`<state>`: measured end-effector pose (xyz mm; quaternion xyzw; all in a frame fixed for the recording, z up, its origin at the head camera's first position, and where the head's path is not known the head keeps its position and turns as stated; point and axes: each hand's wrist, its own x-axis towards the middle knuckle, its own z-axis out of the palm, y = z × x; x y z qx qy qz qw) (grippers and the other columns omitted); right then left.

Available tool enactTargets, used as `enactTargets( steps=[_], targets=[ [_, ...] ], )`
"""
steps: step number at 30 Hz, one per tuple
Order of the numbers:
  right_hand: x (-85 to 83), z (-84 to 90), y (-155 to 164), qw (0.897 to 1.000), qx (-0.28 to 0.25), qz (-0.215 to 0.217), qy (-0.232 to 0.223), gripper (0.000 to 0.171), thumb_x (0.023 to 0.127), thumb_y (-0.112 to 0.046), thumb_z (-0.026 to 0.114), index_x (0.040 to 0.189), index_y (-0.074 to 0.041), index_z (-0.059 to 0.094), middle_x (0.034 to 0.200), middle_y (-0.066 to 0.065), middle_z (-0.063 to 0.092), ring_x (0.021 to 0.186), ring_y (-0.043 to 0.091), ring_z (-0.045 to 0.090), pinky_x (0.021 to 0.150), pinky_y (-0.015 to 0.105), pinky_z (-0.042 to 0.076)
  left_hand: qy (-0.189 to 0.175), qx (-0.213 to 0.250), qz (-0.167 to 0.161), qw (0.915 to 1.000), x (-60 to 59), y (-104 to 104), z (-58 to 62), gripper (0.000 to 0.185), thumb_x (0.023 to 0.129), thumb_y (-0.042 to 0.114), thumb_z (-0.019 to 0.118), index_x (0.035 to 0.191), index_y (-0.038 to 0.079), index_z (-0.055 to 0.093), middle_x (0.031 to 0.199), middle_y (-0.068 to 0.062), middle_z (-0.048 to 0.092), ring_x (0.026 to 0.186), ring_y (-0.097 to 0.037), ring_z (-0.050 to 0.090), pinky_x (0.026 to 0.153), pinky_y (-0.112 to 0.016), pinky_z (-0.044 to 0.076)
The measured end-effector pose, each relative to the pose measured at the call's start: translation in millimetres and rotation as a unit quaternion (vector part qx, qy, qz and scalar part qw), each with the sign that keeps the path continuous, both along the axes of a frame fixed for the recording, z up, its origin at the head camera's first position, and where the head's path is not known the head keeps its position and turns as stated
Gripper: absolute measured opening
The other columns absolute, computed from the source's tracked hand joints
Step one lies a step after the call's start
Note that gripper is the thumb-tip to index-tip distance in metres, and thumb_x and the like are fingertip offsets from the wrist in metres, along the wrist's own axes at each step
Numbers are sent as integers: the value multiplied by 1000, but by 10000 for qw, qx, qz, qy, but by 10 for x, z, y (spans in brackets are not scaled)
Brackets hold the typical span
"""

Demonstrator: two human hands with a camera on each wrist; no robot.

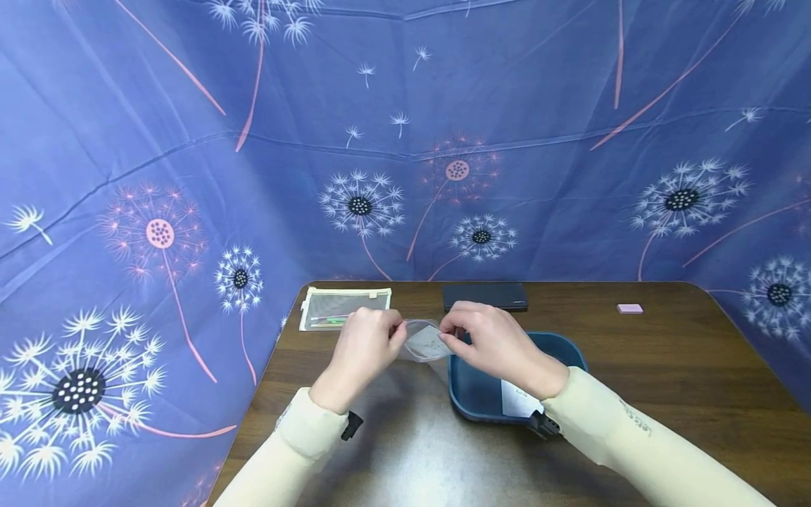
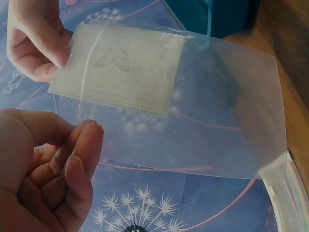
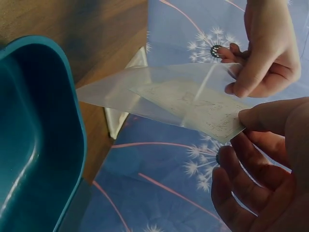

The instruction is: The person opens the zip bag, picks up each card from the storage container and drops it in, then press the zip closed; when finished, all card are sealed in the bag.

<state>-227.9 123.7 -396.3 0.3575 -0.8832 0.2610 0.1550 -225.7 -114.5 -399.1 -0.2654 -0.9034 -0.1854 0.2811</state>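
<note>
A clear plastic zip bag point(image 2: 222, 140) hangs between the two hands above the table. My left hand point(image 1: 369, 341) pinches its open end near the zip strip, thumb against the fingers. With thumb and fingertips, my right hand point(image 1: 497, 345) grips the edge of a pale paper card point(image 3: 219, 116) with faint printed marks. Most of the card lies inside the bag, crossing the zip strip, while its held edge reaches the mouth. In the head view the right hand and forearm overlap a teal plastic bin point(image 1: 465, 405).
Inside the bin is a white paper point(image 1: 516, 400) with writing. At the back left lies a mesh zip pouch point(image 1: 345, 303) with pens or similar slim items. A flat black case point(image 1: 484, 294) sits behind the hands, and a small pink block point(image 1: 630, 308) at the right.
</note>
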Motion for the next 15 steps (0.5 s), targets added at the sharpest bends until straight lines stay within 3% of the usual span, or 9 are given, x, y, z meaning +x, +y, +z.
enactTargets(
  steps=[10,15],
  targets=[
    [-69,-140,-69,9998,164,-22,-134,6,92,-19,81,92,-23,76,113,-5,64,88,11,62,67,31,51,-1,-15,-20,10000,3,-9,-25,27,83,6,74,62,17,61,51,11,44,45,-10,42,46,-33,37],
    [-101,-187,-102,9994,285,-17,-198,4,93,-21,80,93,-23,77,115,-4,67,91,14,66,69,32,54,-60,-29,-60,10000,6,-10,-22,27,84,5,74,63,17,61,51,11,42,45,-7,39,46,-28,34]
  ],
)
